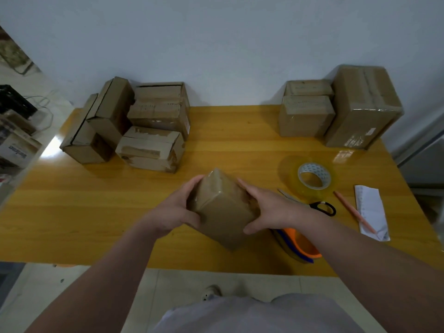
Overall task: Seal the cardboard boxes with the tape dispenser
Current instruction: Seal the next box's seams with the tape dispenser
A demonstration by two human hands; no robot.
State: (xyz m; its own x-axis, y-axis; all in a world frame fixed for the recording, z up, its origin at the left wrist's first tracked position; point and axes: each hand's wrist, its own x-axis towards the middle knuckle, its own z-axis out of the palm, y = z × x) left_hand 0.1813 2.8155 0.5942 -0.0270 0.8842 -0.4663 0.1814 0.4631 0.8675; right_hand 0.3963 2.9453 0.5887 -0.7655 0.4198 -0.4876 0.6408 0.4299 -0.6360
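Nearest, below the held box (pixel 223 212): pale tiled floor (pixel 192 280) and the front edge of the yellow wood-grain table (pixel 96 212).

Held box: small, brown, tilted corner-up, lifted off the table. Left hand (pixel 176 210) grips its left side, fingers curled round the far edge. Right hand (pixel 266 210) grips its right side, thumb under the near corner. The box faces are glossy, which reads as tape already laid over them.

Step, as judged: taping of this box looks finished or nearly so. The hands appear to be turning it for a check of the seams.

Next move calls for: setting this box down, freeing the right hand, then reaching for the tape dispenser (pixel 302 246) (orange and blue), which lies on the table just right of the box and partly under the right wrist.

Right of the box: black-handled scissors (pixel 322 207), a pencil (pixel 353 212) and a folded paper slip (pixel 371 212). Right and slightly beyond: a clear tape roll (pixel 312 176).

Far left of the box: a cluster of cartons (pixel 134 126) with ragged tape and loose-looking flaps, probably unsealed. Far right: three cartons (pixel 336 111), the largest shiny with tape.

Beyond all: a plain pale wall (pixel 216 44). Far left, off the table: a dark crate (pixel 14 102) and clutter, too blurred to identify.
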